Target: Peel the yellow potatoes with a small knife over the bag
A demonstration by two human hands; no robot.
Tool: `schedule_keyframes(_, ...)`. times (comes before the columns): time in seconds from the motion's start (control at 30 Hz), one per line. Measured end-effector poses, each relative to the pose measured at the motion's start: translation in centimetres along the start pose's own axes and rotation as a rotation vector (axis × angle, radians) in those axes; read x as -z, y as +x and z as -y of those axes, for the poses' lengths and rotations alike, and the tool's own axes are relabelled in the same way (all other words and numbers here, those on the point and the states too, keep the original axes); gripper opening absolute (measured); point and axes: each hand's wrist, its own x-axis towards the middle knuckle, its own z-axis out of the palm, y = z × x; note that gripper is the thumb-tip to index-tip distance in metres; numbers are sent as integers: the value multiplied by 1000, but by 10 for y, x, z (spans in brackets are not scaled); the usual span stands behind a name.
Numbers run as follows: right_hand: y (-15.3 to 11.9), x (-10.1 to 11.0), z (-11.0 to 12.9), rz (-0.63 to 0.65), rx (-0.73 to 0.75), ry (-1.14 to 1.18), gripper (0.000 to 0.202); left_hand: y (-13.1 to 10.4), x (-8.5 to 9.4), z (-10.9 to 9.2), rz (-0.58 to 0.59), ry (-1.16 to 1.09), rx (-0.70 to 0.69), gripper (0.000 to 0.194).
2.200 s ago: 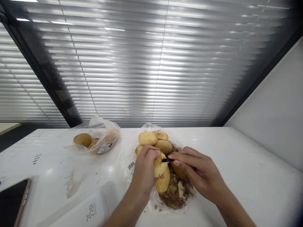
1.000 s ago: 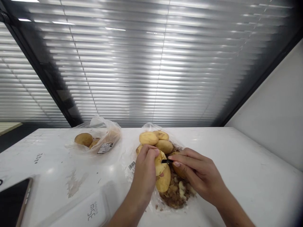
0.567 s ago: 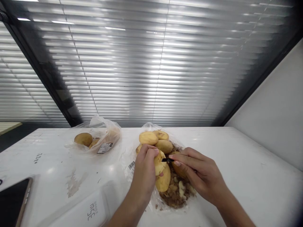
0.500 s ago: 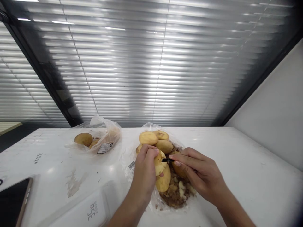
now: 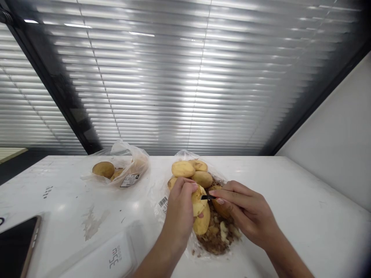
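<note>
A pale, peeled potato (image 5: pixel 198 204) is gripped in my left hand (image 5: pixel 180 206), its skin mostly off. My right hand (image 5: pixel 246 208) pinches a small black tool (image 5: pixel 208 197), whose tip touches the potato's right side; whether it is a peeler or a knife I cannot tell. Beneath both hands lies a clear plastic bag (image 5: pixel 158 193) bearing several peeled potatoes (image 5: pixel 183 168). A heap of brown peelings (image 5: pixel 214 239) covers the bag's near right part. Part of another potato (image 5: pixel 220 206) shows behind my right fingers.
On the left stands a second plastic bag (image 5: pixel 139 164) with unpeeled potatoes (image 5: pixel 103 170) inside. A phone (image 5: pixel 19 245) and a white power bank (image 5: pixel 101 258) lie at the near left of the white table (image 5: pixel 295 204). Blinds (image 5: pixel 174 77) hang behind the table.
The view has shifted slightly, so most things sit a little further right. Both hands keep their grip, with the black tool still against the potato.
</note>
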Motion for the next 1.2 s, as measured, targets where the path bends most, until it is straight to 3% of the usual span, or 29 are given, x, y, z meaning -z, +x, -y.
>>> schedule_keyframes(0.5, 0, 1, 1, -11, -3, -8, 41, -1, 1, 2, 11, 14, 3, 11)
schedule_keyframes(0.77, -4, -4, 0, 48, -12, 15, 43, -2, -2, 0, 19, -5, -5, 10)
schedule_keyframes(1.2, -1, -7, 3, -24, -42, 9, 39, -5, -2, -4, 19, -15, -24, 10)
